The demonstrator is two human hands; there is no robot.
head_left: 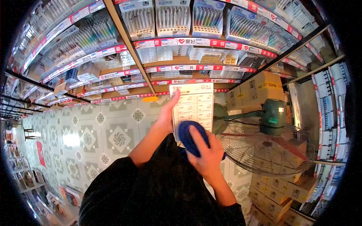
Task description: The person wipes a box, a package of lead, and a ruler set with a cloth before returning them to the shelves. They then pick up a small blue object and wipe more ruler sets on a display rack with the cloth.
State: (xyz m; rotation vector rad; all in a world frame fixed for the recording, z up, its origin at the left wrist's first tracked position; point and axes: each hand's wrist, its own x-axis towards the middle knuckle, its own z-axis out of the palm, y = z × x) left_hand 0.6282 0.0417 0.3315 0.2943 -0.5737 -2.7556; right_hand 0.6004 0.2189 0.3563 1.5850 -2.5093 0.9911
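A flat white pack (196, 100) with a printed grid of small panels is upright in front of me. My left hand (167, 116) grips its left edge, with the thumb lying on the front face. A dark blue oval pad (186, 136), perhaps a cleaning sponge or cloth, lies over the lower part of the pack. The fingers of my right hand (207, 148) are wrapped round the pad and hold it against or just before that face; exact contact is hard to tell. The small print on the pack is unreadable.
Shelves hold pen display boxes (173, 19) and small packs above red-and-white label strips (222, 43). On the right stands a large caged fan (266, 147), with cardboard cartons (269, 192) below and a carton (260, 88) behind. Patterned tile floor (120, 137) stretches left.
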